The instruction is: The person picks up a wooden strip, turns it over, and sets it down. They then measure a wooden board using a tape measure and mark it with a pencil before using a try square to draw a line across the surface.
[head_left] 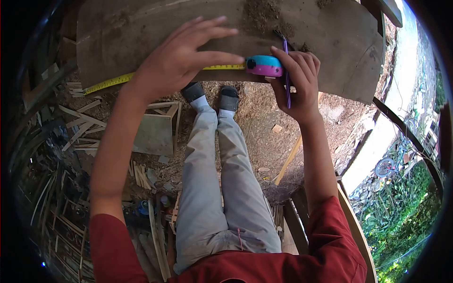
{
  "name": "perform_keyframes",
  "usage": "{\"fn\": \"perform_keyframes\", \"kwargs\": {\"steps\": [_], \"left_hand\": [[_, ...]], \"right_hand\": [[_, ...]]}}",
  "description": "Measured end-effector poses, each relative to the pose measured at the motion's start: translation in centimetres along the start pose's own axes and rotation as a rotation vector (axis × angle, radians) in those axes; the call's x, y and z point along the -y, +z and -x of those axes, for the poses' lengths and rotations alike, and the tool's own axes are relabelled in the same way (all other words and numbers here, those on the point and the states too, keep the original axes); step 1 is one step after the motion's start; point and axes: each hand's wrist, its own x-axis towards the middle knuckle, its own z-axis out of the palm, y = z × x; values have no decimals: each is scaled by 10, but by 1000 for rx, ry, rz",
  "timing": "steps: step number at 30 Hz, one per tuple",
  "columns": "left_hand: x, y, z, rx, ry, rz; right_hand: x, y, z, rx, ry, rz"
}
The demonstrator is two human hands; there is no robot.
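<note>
A blue and pink tape measure [265, 66] is gripped in my right hand [302, 82], together with a purple pen [287, 75] that lies between the fingers. The yellow blade [109, 83] runs out to the left along the near edge of a brown wooden board [339, 52]. Over the blade is my left hand [181, 59], fingers spread, its index finger or thumb reaching close to the tape case. The palm hides the middle of the blade. The blade's far end lies at the board's left corner.
Sawdust [264, 16] lies on the board near its far side. Below are a small wooden box [153, 134], a loose wooden stick [289, 160] and scrap strips [80, 125] on the left. A bicycle [384, 167] and plants are at the right.
</note>
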Motion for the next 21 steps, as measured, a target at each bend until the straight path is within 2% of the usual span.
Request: {"fn": "perform_keyframes", "kwargs": {"steps": [6,21], "left_hand": [[27,8,-27,-1,182,99],[28,13,-23,52,261,88]], "right_hand": [[0,1,0,-20,1,-15],[1,3,9,20,26,-8]]}}
